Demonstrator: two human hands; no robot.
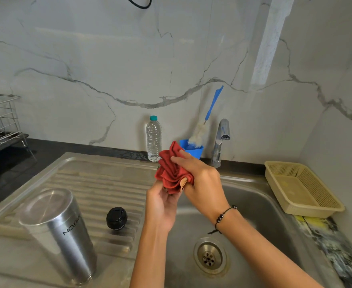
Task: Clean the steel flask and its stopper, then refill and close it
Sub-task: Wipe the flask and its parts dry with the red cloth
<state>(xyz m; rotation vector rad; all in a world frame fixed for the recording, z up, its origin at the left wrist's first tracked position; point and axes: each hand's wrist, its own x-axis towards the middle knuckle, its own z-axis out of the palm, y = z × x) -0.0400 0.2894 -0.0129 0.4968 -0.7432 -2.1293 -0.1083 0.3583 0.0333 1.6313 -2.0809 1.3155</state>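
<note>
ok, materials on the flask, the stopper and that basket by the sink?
Flask: brushed steel by its look, with a lengthwise grain and soft reflections. Stopper: glossy black, probably plastic, with a moulded top and ribbed edge. Basket: cream plastic, matte, perforated mesh walls.

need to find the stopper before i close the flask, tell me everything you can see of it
The stopper is a small, round, black piece that looks like plastic, with a wider domed top bearing a faint raised marking and a narrower ringed base. It lies slightly tilted on the ribbed drainboard, apart from the flask to its left and left of the basin. Neither hand touches it; nothing else rests against it.
</note>
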